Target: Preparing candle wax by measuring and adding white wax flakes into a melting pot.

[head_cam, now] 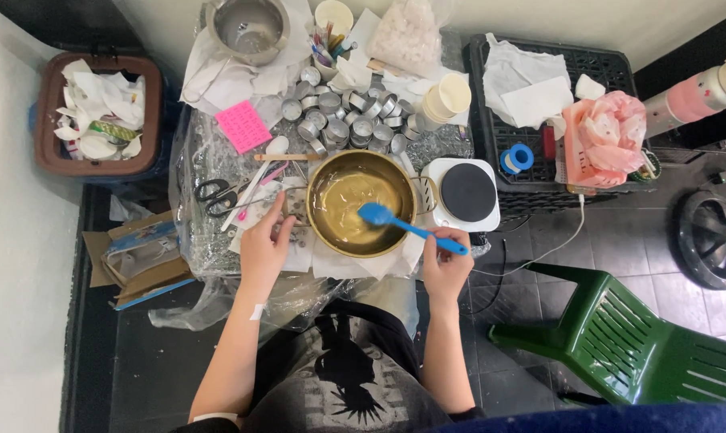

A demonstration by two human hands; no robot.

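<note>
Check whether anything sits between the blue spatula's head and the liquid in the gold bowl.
Nothing visible does. The right hand holds the blue spatula by its handle end, and its head already lies inside the gold bowl, over the yellowish liquid. The left hand rests beside the bowl.

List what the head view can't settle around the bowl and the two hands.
- Left hand: fingertips curl beside the gold bowl; whether they grip anything is too small to tell.
- Spatula: handle end is hidden inside the right hand.
- Bowl contents: glare on the yellowish liquid hides its depth.
- Small metal cups: too small to tell whether they are filled.
- Green chair: cut off by the right edge.
</note>
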